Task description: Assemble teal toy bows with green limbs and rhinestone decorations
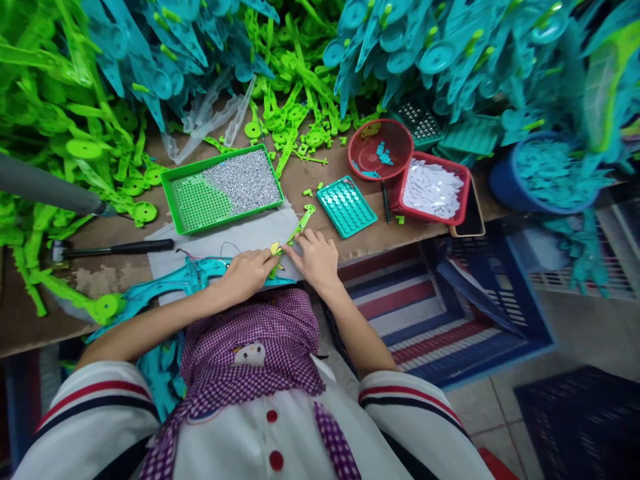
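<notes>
My left hand (249,272) and my right hand (318,255) meet at the table's front edge, fingers pinched on a slim lime-green plastic part (301,221). Its hooked end sticks up past my right fingers, and a small yellow piece (275,248) shows by my left fingertips. The gripped stretch is partly hidden by my fingers. Under my left hand and forearm lies a long turquoise plastic piece (197,275) with a thin wire, partly on a pale sheet (161,262).
Beyond my hands stand a green tray (200,202) of small metal pieces, a teal tray (346,207), a red bowl (357,148) and a red box of white pieces (433,189). A hammer (120,248) lies left. Heaped turquoise (150,47) and lime parts (300,73) line the back.
</notes>
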Available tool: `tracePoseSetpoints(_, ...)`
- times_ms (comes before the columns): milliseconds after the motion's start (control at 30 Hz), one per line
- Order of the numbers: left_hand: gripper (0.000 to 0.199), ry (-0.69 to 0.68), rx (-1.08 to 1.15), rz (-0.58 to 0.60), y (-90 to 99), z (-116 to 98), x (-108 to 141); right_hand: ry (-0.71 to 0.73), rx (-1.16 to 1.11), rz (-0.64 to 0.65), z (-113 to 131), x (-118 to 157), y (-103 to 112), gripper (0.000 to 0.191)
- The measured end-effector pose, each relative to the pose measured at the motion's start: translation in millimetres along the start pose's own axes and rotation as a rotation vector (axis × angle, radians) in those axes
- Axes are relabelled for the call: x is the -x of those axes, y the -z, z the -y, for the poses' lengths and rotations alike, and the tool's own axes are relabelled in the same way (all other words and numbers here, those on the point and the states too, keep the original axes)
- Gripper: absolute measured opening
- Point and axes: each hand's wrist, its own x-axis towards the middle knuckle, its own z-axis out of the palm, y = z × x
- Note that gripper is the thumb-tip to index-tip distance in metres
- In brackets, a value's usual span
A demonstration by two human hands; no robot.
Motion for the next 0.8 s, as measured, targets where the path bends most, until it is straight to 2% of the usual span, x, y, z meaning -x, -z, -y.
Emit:
tracePoseSetpoints(200, 0.052, -0.02, 0.054, 0.004, -7.8, 11, 9, -0.024, 0.024, 0.022, 2, 1, -2, 0.054)
tracePoseSetpoints(400, 0.046, -0.004, 0.02, -0.031, -8.6, 19, 10, -0.043, 0.055, 0.057, 6, 0, -3, 0.053)
tracePoseSetpoints(533, 0.042, -0.044, 0.009, -0.018, -7.7, 27, 11, -0.03, 0.054, 0.023, 6, 0, -5, 0.054)
tracePoseSetpoints(667, 0.037, -0.03, 0.034, -0.058, -12.0, 36, 22, -0.024, 0.046, 0.016, 5, 0, -7, 0.055)
tracePoseSetpoints(800, 0.038, -0.02, 0.043, -0.037, -12.2, 35, 28, -0.019, 0.039, -0.007, 4, 0, -10, 0.053)
